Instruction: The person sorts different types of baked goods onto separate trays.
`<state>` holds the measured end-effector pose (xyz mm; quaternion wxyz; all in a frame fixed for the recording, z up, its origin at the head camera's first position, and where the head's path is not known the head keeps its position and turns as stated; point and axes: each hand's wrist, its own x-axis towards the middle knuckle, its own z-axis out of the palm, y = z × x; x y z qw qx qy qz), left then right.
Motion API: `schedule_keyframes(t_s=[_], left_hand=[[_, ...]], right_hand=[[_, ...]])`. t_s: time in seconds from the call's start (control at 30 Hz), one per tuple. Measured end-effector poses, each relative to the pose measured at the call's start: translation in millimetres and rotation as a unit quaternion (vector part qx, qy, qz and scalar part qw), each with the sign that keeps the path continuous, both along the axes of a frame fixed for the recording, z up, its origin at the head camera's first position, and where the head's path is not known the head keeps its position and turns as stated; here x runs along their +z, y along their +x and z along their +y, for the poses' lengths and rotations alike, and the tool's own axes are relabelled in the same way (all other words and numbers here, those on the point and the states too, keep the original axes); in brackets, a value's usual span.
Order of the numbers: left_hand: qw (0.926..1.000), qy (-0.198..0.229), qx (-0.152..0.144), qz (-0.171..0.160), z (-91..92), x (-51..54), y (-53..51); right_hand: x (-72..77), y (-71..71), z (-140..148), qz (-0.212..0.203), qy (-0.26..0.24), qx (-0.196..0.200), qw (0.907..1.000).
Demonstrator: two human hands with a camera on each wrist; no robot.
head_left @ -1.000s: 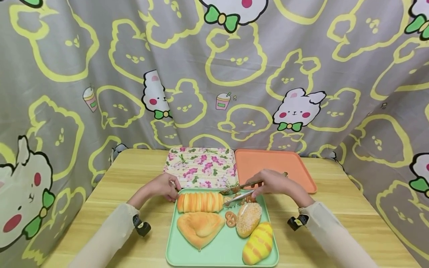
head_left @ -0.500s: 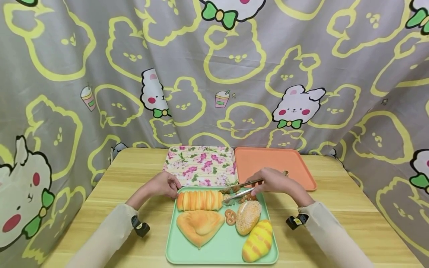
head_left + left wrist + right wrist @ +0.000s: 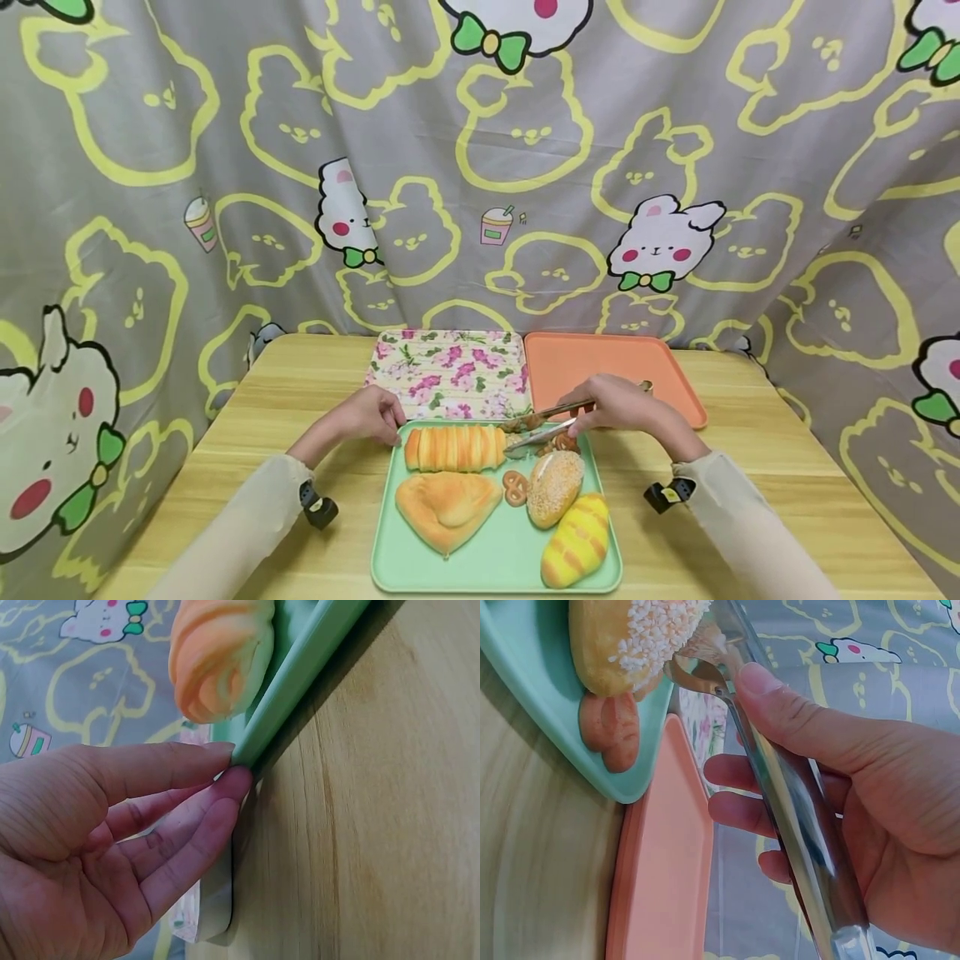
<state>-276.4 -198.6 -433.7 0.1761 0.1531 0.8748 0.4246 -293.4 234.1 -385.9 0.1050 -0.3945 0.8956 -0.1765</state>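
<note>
The left hand (image 3: 369, 415) pinches the far left corner of the green tray (image 3: 480, 571); in the left wrist view its thumb and fingertips meet at the tray's rim (image 3: 289, 694). Metal tongs (image 3: 799, 814) lie between the thumb and fingers of the right hand (image 3: 618, 404). Their tips reach over the tray's far side, by the right end of the ridged orange roll (image 3: 455, 448); whether they touch it cannot be told. A triangular bread (image 3: 447, 510), a small pretzel (image 3: 515, 488), a crumb-topped bun (image 3: 555, 490) and a yellow striped bread (image 3: 576, 542) lie on the tray.
Behind the green tray lie a floral tray (image 3: 450, 375) on the left and an orange tray (image 3: 600, 367) on the right. More small brown pieces (image 3: 611, 731) sit at the green tray's far right corner. A patterned curtain (image 3: 420, 167) hangs behind the wooden table (image 3: 285, 375).
The ridged orange roll has shifted slightly to the right on the green tray. The tongs and right hand have moved slightly right; the left hand stays at the tray corner.
</note>
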Motion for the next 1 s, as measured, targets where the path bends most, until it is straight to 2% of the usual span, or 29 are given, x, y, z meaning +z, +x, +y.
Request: schedule_keyframes(t_s=[0.2,0.37,0.6,1.0], left_hand=[[0.9999,0.005,-0.01,-0.006,-3.2,-0.6,-1.4],[0.9999,-0.003,-0.007,-0.008,-2.7,-1.0,-2.7],[0.9999,-0.008,0.0,-0.012,0.2,-0.1,-3.0],[0.9999,-0.009,-0.008,-0.012,1.1,0.6,-2.9]], right_hand=[[-4.0,1.0,-7,-0.001,-0.003,0.009,1.0],[-3.5,1.6,-12,-0.012,0.003,0.016,0.9998],[-3.5,0.4,-7,-0.029,-0.004,-0.015,0.9995],[-5.8,1.8,-1,0.024,-0.02,-0.024,0.9992]])
